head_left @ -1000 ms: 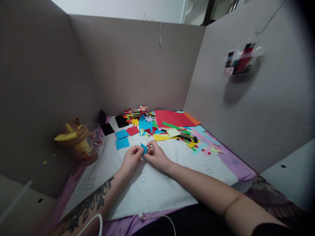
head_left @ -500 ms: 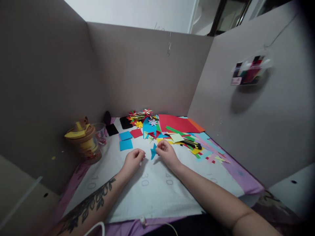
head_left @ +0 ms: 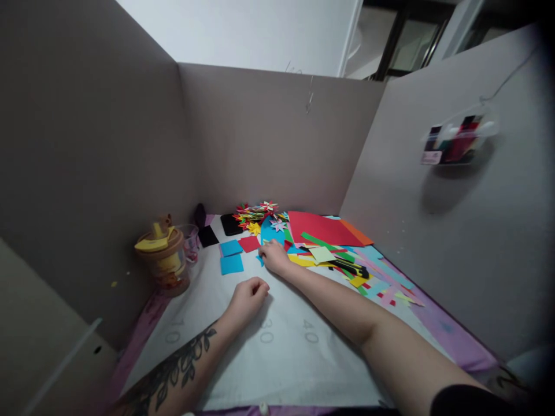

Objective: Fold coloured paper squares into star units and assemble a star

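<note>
My right hand [head_left: 274, 256] reaches forward over the white cloth with its fingers pinched down on a small blue folded paper piece [head_left: 260, 260]; only part of that piece shows past the fingertips. Closer to me, my left hand [head_left: 250, 296] hovers over the cloth with thumb and fingers curled together, and nothing shows in it. Left of my right hand lie two blue paper squares [head_left: 232, 264] and a red paper square [head_left: 250, 244]. Beyond the hand are a blue sheet [head_left: 272, 230] and a pile of folded paper stars [head_left: 254, 215].
A large red sheet [head_left: 318, 229] lies at the back right. Before it are paper strips, a pale green square [head_left: 321, 255] and a black-and-yellow cutter [head_left: 351, 267]. A lidded cup [head_left: 165, 260] stands at the left. Grey panels [head_left: 269, 133] enclose the table.
My right hand has moved forward and slightly left with the blue folded paper, toward the folded pieces. My left hand stays curled in nearly the same place. The camera view has shifted slightly.
</note>
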The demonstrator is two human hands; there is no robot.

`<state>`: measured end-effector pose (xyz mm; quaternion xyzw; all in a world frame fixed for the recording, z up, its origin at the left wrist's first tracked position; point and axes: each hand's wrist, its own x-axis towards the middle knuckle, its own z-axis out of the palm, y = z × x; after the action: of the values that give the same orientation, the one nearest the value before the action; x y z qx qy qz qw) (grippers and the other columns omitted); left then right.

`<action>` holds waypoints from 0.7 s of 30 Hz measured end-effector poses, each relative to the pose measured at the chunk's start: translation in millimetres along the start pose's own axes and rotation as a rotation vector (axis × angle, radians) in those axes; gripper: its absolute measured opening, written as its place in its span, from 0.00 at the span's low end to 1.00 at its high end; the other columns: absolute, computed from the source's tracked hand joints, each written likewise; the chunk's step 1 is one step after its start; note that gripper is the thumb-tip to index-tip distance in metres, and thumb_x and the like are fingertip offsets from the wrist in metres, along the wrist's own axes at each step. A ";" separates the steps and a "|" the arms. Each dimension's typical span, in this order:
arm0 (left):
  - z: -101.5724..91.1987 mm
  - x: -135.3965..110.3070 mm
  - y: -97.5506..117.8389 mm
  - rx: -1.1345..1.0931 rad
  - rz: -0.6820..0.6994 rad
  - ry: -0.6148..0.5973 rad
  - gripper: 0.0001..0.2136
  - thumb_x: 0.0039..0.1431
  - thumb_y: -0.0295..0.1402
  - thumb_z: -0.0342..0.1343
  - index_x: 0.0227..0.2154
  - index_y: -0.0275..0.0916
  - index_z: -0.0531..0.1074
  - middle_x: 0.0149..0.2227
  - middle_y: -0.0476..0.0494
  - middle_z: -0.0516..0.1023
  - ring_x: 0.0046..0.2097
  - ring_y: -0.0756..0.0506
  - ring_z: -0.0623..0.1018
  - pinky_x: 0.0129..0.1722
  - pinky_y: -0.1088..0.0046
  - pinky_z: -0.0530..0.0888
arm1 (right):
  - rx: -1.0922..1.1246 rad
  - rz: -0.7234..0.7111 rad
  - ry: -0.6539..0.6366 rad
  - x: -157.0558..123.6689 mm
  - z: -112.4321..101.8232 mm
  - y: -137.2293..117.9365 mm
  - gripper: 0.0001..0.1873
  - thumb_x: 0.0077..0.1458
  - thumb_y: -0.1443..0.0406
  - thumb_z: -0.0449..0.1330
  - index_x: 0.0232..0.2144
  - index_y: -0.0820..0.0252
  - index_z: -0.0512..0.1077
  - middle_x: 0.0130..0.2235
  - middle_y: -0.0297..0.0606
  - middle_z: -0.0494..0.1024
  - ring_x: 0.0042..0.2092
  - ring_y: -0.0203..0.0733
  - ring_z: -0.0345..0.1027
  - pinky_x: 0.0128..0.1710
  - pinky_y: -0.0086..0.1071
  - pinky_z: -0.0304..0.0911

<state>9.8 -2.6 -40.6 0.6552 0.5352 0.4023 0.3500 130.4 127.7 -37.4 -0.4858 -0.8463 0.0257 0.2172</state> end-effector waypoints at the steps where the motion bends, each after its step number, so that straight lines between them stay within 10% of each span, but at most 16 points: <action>1: 0.0 0.2 -0.6 0.025 0.014 -0.010 0.11 0.53 0.36 0.47 0.24 0.36 0.71 0.22 0.49 0.72 0.27 0.49 0.70 0.27 0.76 0.63 | -0.026 -0.024 0.003 -1.2 0.5 0.7 0.11 0.51 0.72 0.53 0.31 0.58 0.76 0.41 0.43 0.74 0.50 0.48 0.58 0.47 0.40 0.53; 21: -4.1 -2.6 1.9 0.349 0.202 -0.168 0.11 0.54 0.34 0.49 0.24 0.37 0.74 0.24 0.46 0.75 0.25 0.48 0.69 0.24 0.75 0.55 | 0.025 -0.379 -0.208 9.5 15.3 -67.9 0.16 0.53 0.57 0.57 0.39 0.64 0.69 0.41 0.48 0.73 0.42 0.49 0.67 0.36 0.35 0.60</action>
<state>6.6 -5.5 -37.5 0.7874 0.4973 0.2804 0.2325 65.1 102.4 -30.7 -0.3102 -0.9399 0.0448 0.1355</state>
